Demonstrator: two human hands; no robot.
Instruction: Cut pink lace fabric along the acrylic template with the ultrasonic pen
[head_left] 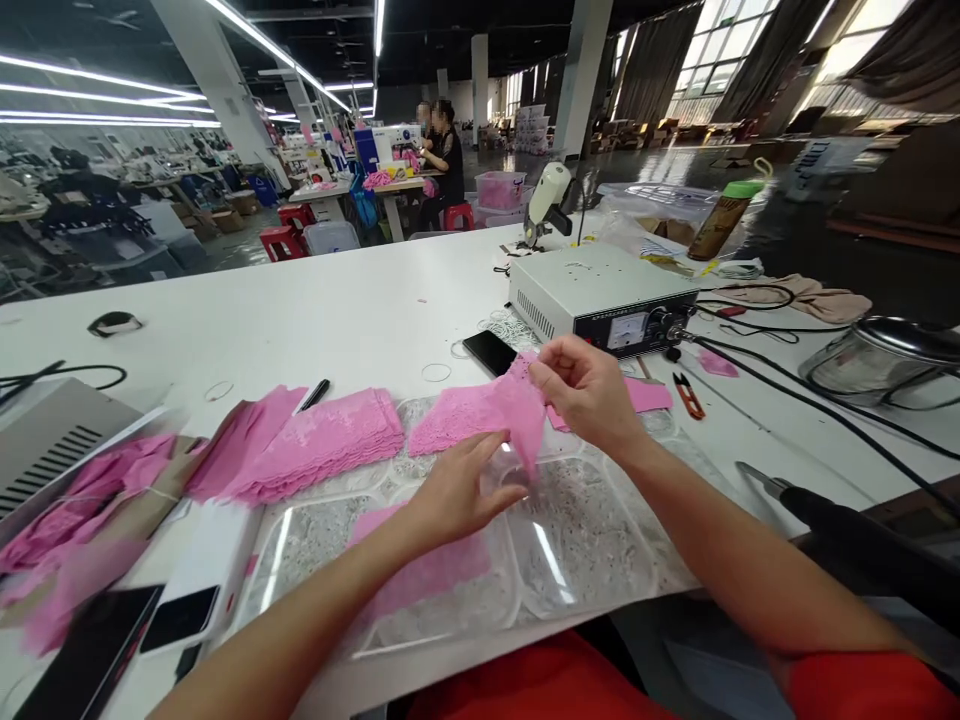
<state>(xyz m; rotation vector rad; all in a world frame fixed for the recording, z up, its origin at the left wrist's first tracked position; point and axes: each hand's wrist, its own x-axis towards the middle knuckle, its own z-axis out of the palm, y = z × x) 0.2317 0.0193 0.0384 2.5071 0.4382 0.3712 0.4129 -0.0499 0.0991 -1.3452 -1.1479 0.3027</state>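
Observation:
My right hand (592, 392) pinches the upper corner of a pink lace piece (484, 405), lifting that end so a point hangs down. Below it, my left hand (461, 488) has thumb and fingers apart, its fingertips close to the lower edge of the lace; contact is unclear. A thick stack of pink lace pieces (330, 440) lies to the left. Another flat pink piece (442, 575) rests on the clear plastic lid-like sheet (585, 530), partly hidden by my left forearm. Behind my right hand is a further pink piece (649, 395).
A black phone (489, 352) and a grey control box (600, 290) sit beyond the lace. Orange thread snips (688, 396), cables and a glass pot (885, 365) are at right. At left are a marker (315, 394), bundled pink fabric (82, 530) and a white phone (180, 618).

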